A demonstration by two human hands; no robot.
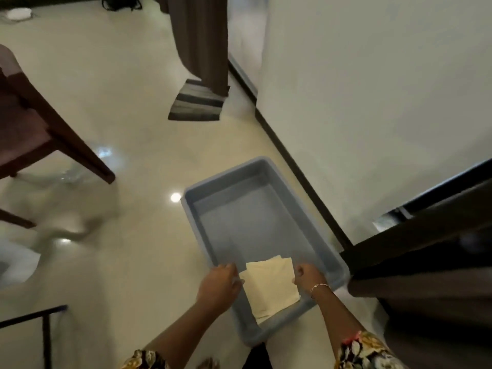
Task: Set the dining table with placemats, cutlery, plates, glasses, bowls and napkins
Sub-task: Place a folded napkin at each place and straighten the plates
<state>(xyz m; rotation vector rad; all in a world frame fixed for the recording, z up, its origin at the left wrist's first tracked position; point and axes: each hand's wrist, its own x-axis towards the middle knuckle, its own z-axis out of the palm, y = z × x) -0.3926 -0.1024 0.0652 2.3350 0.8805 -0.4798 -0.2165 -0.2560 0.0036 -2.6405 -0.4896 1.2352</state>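
A grey-blue plastic tub sits on the glossy floor below me. Folded cream napkins are over its near end, held between both hands. My left hand pinches their left edge with curled fingers. My right hand, with a bracelet on the wrist, grips their right edge. The rest of the tub's inside looks bare.
A wooden chair stands at the left. A dark cabinet is close on the right, against a white wall. A striped mat lies under a brown curtain farther off. A black metal frame is at the lower left.
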